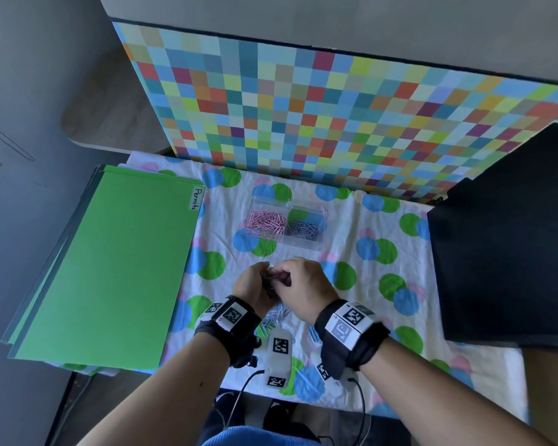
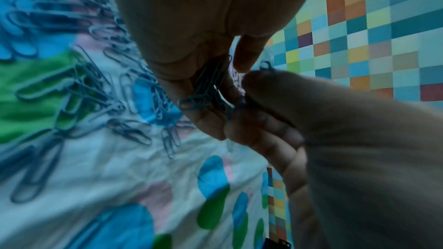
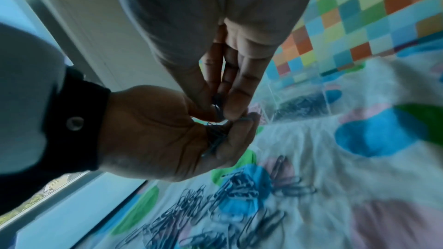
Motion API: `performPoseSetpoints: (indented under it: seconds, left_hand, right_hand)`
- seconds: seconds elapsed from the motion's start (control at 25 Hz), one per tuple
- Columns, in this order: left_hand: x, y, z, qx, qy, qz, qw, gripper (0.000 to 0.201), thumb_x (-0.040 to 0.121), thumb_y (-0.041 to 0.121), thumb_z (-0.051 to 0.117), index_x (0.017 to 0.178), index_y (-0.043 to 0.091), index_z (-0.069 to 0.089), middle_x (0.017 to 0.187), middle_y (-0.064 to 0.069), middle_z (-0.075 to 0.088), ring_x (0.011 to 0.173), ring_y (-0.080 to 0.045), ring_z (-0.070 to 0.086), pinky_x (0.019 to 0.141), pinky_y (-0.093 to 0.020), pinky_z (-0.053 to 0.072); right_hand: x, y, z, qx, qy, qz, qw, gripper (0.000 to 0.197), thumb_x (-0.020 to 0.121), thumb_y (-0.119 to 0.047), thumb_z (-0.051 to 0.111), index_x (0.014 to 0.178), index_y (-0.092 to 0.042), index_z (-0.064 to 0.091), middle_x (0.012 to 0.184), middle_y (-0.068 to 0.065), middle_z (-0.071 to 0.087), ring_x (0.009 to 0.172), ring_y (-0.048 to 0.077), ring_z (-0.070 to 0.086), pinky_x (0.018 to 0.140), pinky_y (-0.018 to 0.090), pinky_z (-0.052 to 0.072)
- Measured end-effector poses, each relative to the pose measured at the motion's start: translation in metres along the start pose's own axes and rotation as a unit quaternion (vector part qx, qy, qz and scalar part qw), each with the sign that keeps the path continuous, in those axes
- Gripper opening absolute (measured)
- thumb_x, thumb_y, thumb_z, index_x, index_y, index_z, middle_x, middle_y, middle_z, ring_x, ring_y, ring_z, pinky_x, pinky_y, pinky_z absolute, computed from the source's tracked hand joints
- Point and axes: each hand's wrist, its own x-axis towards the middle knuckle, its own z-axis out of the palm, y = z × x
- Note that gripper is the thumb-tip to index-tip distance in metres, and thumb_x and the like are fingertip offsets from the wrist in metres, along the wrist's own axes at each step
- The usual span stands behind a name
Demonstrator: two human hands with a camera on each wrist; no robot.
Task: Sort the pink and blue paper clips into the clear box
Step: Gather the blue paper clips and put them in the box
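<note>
The clear box (image 1: 319,217) stands on the spotted cloth, with pink paper clips (image 1: 266,222) in its left compartment and blue paper clips (image 1: 303,230) in its right one. Nearer me, both hands meet above the cloth. My left hand (image 1: 261,278) cups a bunch of blue clips (image 2: 208,90) in its curled fingers. My right hand (image 1: 285,275) pinches one blue clip (image 3: 218,105) at that bunch, between thumb and fingers. Loose blue clips (image 1: 274,317) lie on the cloth below the wrists, and in the left wrist view they spread out as a loose pile (image 2: 72,82).
A stack of green folders (image 1: 110,268), labelled "Permits", lies left of the cloth. A black bag or box (image 1: 503,246) stands at the right. A chequered coloured board (image 1: 303,107) rises behind the clear box. The cloth (image 1: 384,317) ends near my body.
</note>
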Motion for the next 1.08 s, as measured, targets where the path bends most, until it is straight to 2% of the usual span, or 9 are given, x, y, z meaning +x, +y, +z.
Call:
performPoseSetpoints:
  seconds: [0.28, 0.44, 0.48, 0.56, 0.64, 0.72, 0.8, 0.96, 1.08]
  left_hand:
    - [0.008, 0.035, 0.058, 0.001, -0.018, 0.035, 0.999, 0.032, 0.092, 0.007, 0.030, 0.068, 0.004, 0.050, 0.048, -0.009, 0.059, 0.040, -0.018, 0.058, 0.044, -0.023, 0.052]
    - [0.029, 0.061, 0.097, 0.145, -0.030, 0.120, 0.982, 0.030, 0.094, 0.011, 0.036, 0.072, 0.004, 0.055, 0.058, -0.009, 0.059, 0.052, -0.022, 0.058, 0.052, -0.027, 0.047]
    - [0.034, 0.065, 0.100, 0.252, -0.031, 0.152, 0.955, 0.028, 0.095, 0.012, 0.039, 0.076, 0.003, 0.059, 0.069, -0.011, 0.062, 0.064, -0.025, 0.059, 0.057, -0.028, 0.046]
    - [0.040, 0.067, 0.099, 0.507, -0.042, 0.201, 0.837, 0.027, 0.094, 0.016, 0.046, 0.094, -0.002, 0.066, 0.097, -0.018, 0.066, 0.090, -0.029, 0.060, 0.074, -0.033, 0.047]
    - [0.034, 0.065, 0.093, 0.641, -0.045, 0.225, 0.732, 0.030, 0.092, 0.022, 0.050, 0.106, 0.003, 0.068, 0.114, -0.013, 0.066, 0.103, -0.026, 0.060, 0.088, -0.033, 0.045]
    - [0.023, 0.062, 0.083, 0.652, -0.055, 0.263, 0.709, 0.026, 0.091, 0.022, 0.050, 0.104, 0.013, 0.071, 0.112, -0.005, 0.068, 0.104, -0.021, 0.061, 0.092, -0.031, 0.044]
    - [0.013, 0.062, 0.065, 0.628, -0.039, 0.298, 0.717, 0.024, 0.089, 0.016, 0.050, 0.099, 0.019, 0.072, 0.102, 0.001, 0.070, 0.097, -0.015, 0.063, 0.090, -0.027, 0.046]
    - [0.002, 0.056, 0.008, 0.675, 0.024, 0.292, 0.677, 0.029, 0.088, 0.007, 0.049, 0.102, 0.017, 0.072, 0.105, -0.004, 0.071, 0.093, -0.019, 0.063, 0.078, -0.018, 0.042]
    - [-0.002, 0.040, -0.031, 0.748, 0.016, 0.240, 0.619, 0.041, 0.087, 0.009, 0.047, 0.124, 0.020, 0.061, 0.135, -0.003, 0.054, 0.121, -0.020, 0.052, 0.102, -0.026, 0.038]
  right_hand:
    - [-0.014, 0.022, -0.056, 0.087, 0.205, -0.005, 0.975, 0.018, 0.084, -0.011, 0.068, 0.100, -0.006, 0.070, 0.091, 0.004, 0.065, 0.078, 0.011, 0.063, 0.068, 0.010, 0.050]
    - [-0.035, 0.047, -0.065, 0.082, 0.198, 0.031, 0.976, 0.011, 0.084, -0.009, 0.068, 0.095, -0.007, 0.071, 0.089, 0.008, 0.065, 0.077, 0.010, 0.062, 0.067, 0.004, 0.047]
    - [-0.039, 0.052, -0.061, 0.071, 0.188, 0.028, 0.979, 0.011, 0.084, -0.009, 0.068, 0.095, -0.007, 0.071, 0.088, 0.008, 0.065, 0.077, 0.012, 0.063, 0.067, 0.006, 0.048]
    - [-0.044, 0.063, -0.051, 0.036, 0.157, 0.039, 0.986, 0.013, 0.084, -0.010, 0.067, 0.096, -0.006, 0.070, 0.089, 0.006, 0.065, 0.078, 0.014, 0.063, 0.070, 0.013, 0.050]
    - [-0.049, 0.072, -0.037, -0.041, 0.076, 0.083, 0.993, 0.014, 0.084, -0.012, 0.062, 0.097, -0.007, 0.068, 0.089, 0.005, 0.063, 0.081, 0.016, 0.061, 0.075, 0.023, 0.049]
    - [-0.057, 0.076, -0.022, -0.104, -0.043, 0.148, 0.983, 0.018, 0.086, -0.015, 0.056, 0.102, -0.010, 0.063, 0.095, 0.004, 0.062, 0.089, 0.019, 0.061, 0.080, 0.025, 0.047]
    - [-0.064, 0.073, -0.007, -0.119, -0.114, 0.192, 0.968, 0.021, 0.087, -0.017, 0.055, 0.108, -0.012, 0.059, 0.102, 0.004, 0.061, 0.097, 0.020, 0.059, 0.083, 0.023, 0.045]
    - [-0.058, 0.052, 0.016, -0.101, -0.106, 0.180, 0.973, 0.011, 0.083, -0.008, 0.051, 0.088, -0.012, 0.061, 0.087, 0.003, 0.064, 0.087, 0.021, 0.062, 0.072, 0.022, 0.045]
    - [-0.046, 0.037, 0.030, -0.023, -0.074, 0.169, 0.983, 0.021, 0.082, -0.004, 0.049, 0.086, -0.007, 0.069, 0.089, 0.005, 0.070, 0.083, 0.016, 0.064, 0.080, 0.027, 0.053]
